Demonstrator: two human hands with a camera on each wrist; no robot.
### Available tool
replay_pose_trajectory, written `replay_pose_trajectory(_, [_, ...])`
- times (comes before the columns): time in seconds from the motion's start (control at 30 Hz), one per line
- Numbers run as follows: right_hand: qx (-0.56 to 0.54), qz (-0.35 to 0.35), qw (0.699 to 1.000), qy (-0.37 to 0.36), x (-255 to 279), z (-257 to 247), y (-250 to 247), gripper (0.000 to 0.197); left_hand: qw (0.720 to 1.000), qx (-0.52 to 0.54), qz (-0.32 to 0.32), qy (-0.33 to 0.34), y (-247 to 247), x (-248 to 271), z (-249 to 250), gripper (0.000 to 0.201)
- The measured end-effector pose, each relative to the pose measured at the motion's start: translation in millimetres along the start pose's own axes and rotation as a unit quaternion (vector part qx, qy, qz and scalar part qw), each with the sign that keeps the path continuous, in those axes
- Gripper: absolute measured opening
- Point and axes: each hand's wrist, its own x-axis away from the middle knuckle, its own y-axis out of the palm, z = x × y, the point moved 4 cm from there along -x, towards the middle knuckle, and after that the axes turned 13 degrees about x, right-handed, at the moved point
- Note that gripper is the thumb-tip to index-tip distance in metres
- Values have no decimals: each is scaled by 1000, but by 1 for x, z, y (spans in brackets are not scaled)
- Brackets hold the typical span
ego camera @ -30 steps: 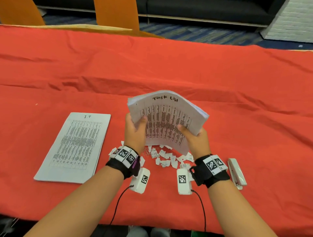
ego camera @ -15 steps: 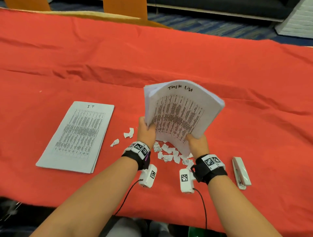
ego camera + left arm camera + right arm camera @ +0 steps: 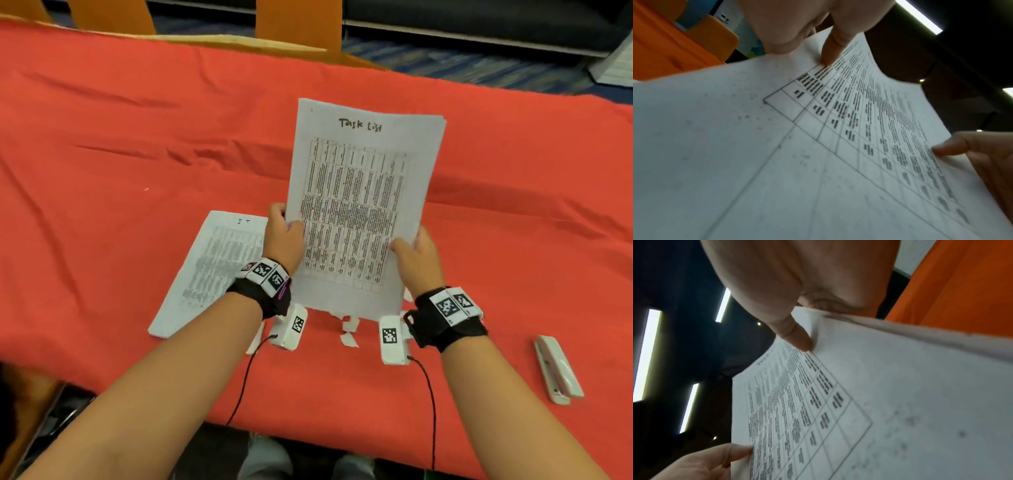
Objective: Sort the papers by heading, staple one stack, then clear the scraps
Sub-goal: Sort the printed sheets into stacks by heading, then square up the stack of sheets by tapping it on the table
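Note:
Both hands hold the "Task List" paper stack [image 3: 359, 205] upright above the red tablecloth. My left hand [image 3: 284, 236] grips its left edge, thumb on the front [image 3: 830, 48]. My right hand [image 3: 416, 255] grips the right edge, thumb on the front [image 3: 795, 335]. The stack fills both wrist views [image 3: 818, 162] [image 3: 879, 402]. A second stack headed "I T" [image 3: 212, 270] lies flat on the cloth to the left, partly behind my left wrist. Small white paper scraps [image 3: 349, 329] lie under the held stack, mostly hidden. A white stapler [image 3: 556, 368] lies to the right.
The red cloth [image 3: 137, 137] covers the table [image 3: 356, 61], whose far edge shows at the back. Orange chairs [image 3: 298, 24] stand behind it. Cables hang from both wrist cameras over the near table edge.
The bent stack has straightened and been lifted upright, square in both hands. My view has shifted left and closer, and the stack hides most of the scraps.

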Motion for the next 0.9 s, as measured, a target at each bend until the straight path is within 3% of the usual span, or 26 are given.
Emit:
replay_pose_trajectory(0.23, [12,-121,991,57,17,-8,151,28,990,-98,41,-97,-150,-53,-42,21])
replay_pose_trajectory(0.43, [125,-159,975,94,23,10,237,22,974,-172,32,-147,-219,-70,-95,18])
replay_pose_trajectory(0.53, [219,-160,957,101,25,26,258,22,959,-235,22,-158,-235,-75,-120,21])
replay_pose_trajectory(0.63, [290,-143,940,109,27,36,265,34,919,-334,-4,-208,-244,-80,-141,38])
replay_pose_trajectory(0.7, [271,-114,948,120,27,38,266,32,909,-344,-17,-233,-245,-83,-147,44])
replay_pose_trajectory(0.77, [217,-100,962,134,26,39,267,29,922,-308,-30,-233,-244,-89,-150,40])
replay_pose_trajectory(0.9, [124,-147,966,175,24,36,268,26,926,-248,-27,-284,-237,-91,-148,40])
